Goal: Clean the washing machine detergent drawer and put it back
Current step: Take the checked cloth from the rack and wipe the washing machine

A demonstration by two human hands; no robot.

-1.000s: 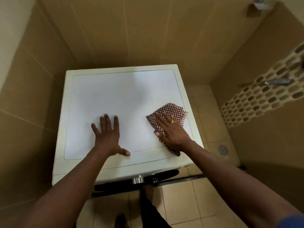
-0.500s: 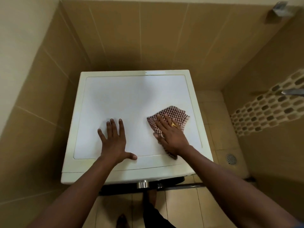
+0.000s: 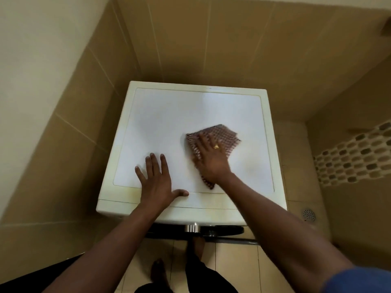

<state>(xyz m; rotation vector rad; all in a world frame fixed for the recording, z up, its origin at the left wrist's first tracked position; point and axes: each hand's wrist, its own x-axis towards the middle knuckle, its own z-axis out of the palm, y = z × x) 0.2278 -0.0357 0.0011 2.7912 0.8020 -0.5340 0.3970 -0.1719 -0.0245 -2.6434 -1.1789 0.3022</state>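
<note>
A white washing machine [image 3: 169,115] stands in a tiled corner, seen from above. My right hand [image 3: 211,159], with a gold ring, presses flat on a red-and-white checked cloth [image 3: 224,136] lying on the right half of the machine's top. My left hand [image 3: 156,180] rests flat on the top near the front edge, fingers spread, holding nothing. The detergent drawer is hidden from this angle; only the dark front and a chrome knob [image 3: 191,227] show below the front edge.
Beige tiled walls close in at the left and back. A mosaic strip [image 3: 351,157] runs along the right wall. A floor drain [image 3: 309,214] sits to the right of the machine. My feet [image 3: 157,269] stand on the tiled floor in front.
My right hand has slid the cloth leftward and a little farther back across the top; the cloth looks blurred from motion. My left hand stays planted. The camera has shifted.
</note>
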